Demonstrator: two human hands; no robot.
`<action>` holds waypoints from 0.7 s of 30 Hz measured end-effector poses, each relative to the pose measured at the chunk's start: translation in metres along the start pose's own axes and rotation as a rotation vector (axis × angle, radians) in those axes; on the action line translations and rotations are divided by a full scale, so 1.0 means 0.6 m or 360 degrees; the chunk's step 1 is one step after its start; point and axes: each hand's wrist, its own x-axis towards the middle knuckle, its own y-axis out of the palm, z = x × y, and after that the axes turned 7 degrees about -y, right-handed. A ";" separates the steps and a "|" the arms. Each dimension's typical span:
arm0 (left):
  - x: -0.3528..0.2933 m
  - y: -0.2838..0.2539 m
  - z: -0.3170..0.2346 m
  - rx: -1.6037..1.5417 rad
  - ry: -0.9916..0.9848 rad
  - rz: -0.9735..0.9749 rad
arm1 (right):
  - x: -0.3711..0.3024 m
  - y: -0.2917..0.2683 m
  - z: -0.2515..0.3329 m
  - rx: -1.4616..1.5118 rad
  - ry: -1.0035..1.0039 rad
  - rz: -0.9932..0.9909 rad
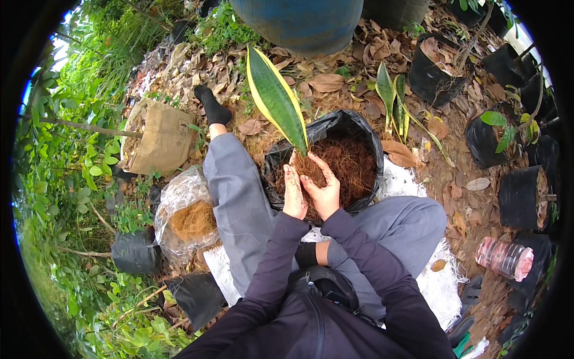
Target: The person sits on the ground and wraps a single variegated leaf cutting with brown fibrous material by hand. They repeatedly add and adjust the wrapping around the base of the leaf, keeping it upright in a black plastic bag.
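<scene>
A snake plant leaf point(276, 99), green with yellow edges, leans up and to the left out of a black plastic grow bag point(376, 134). The bag stands between my legs and holds loose brown coir-like potting mix point(350, 158). My left hand point(294, 194) and my right hand point(323, 186) cup the foot of the leaf from both sides, with some fibrous mix between them. Both palms are dirty with mix. The lower end of the plant is hidden by my fingers and the mix.
More snake plant leaves point(387, 93) lie right of the bag. A clear plastic bag point(184, 215) of brown fibre is beside my left leg. A blue drum point(299, 24) stands ahead. Potted saplings in black bags point(520, 197) and a pinkish plastic bottle point(505, 258) are at right.
</scene>
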 end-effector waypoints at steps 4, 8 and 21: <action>0.017 -0.005 -0.019 0.0031 0.0077 -0.0145 | 0.016 -0.010 0.006 0.0454 0.0239 -0.0087; 0.027 -0.026 -0.032 0.0237 0.0116 -0.0403 | 0.026 -0.019 0.007 0.0743 0.0543 -0.0217; 0.008 -0.073 0.031 -0.0808 -0.0158 0.0087 | -0.023 0.002 -0.009 -0.1818 -0.0921 0.0569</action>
